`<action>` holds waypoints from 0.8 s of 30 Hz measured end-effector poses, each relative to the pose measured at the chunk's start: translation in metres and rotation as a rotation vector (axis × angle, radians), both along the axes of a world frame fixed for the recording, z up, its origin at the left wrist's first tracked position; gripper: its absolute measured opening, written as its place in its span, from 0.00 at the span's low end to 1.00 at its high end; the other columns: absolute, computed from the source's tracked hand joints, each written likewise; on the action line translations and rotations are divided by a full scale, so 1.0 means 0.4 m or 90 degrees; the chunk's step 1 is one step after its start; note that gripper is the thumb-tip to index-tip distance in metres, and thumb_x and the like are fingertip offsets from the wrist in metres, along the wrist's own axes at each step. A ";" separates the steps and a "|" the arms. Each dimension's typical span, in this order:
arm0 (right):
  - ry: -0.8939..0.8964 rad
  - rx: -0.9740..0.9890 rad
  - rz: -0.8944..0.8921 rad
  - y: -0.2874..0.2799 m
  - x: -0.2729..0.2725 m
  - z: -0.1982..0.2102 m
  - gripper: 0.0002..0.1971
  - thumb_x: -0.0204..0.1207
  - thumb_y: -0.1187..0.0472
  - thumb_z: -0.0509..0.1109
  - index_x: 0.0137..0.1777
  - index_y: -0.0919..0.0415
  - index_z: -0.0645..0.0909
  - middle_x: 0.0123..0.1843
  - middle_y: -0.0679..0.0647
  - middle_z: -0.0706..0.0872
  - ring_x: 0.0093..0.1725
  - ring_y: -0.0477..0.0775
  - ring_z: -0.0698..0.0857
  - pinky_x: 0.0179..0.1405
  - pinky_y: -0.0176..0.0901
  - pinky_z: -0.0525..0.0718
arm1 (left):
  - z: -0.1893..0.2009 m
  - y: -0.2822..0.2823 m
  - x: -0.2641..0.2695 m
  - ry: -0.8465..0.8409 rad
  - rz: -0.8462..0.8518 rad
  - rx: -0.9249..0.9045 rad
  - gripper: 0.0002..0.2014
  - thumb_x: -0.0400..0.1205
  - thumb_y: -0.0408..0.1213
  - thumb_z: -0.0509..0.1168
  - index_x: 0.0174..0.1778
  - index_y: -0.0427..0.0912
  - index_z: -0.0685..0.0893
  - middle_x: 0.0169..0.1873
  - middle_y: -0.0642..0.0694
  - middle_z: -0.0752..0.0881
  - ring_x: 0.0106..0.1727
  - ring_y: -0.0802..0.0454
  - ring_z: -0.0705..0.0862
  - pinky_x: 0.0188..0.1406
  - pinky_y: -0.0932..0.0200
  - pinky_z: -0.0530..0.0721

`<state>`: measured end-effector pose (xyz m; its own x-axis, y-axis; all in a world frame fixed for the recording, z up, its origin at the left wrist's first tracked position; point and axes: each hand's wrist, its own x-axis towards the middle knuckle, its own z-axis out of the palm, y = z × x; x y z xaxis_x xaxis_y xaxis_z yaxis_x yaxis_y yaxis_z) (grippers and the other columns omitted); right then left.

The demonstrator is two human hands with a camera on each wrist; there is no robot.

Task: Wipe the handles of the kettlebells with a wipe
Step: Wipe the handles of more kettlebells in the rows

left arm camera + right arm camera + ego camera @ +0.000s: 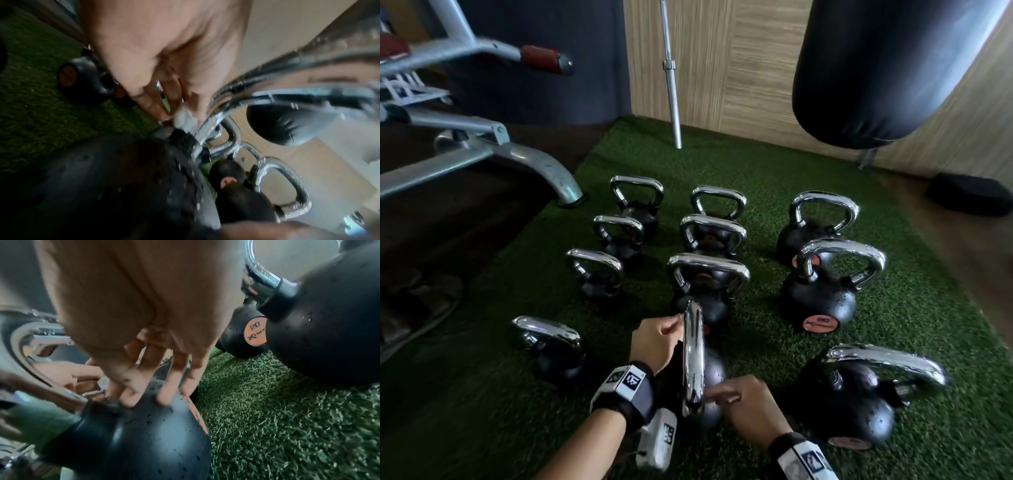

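Where green artificial turf (774, 164) meets wood-panelled walls (756, 68), a nearest kettlebell (144, 434) stands among 10 others. The left hand (654, 342) pinches a small, blurred white wipe (185, 118) against its chrome handle (693, 359); the right hand (750, 407) rests relaxed fingers on the wet black bell.

So the floor here is a patch of green artificial turf (808, 164) filling the middle and right of the head view, with darker flooring (482, 219) to its left. Black kettlebells with chrome handles sit straight on the turf in three rough columns: four on the left (599, 281), four down the centre (710, 240), three bigger ones on the right (818, 294). A grey machine foot (566, 195) lands at the turf's upper-left edge, and a steel bar (677, 137) stands on it at the top.
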<state>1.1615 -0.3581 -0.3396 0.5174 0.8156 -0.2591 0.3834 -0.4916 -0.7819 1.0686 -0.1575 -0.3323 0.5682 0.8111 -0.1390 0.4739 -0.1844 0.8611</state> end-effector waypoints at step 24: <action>0.087 0.020 -0.139 0.070 -0.017 -0.076 0.40 0.71 0.53 0.84 0.83 0.45 0.73 0.82 0.50 0.77 0.81 0.48 0.74 0.84 0.49 0.70 | 0.110 0.004 -0.062 -0.282 -0.118 -0.164 0.15 0.84 0.25 0.70 0.60 0.48 0.91 0.56 0.50 0.93 0.62 0.50 0.90 0.61 0.54 0.90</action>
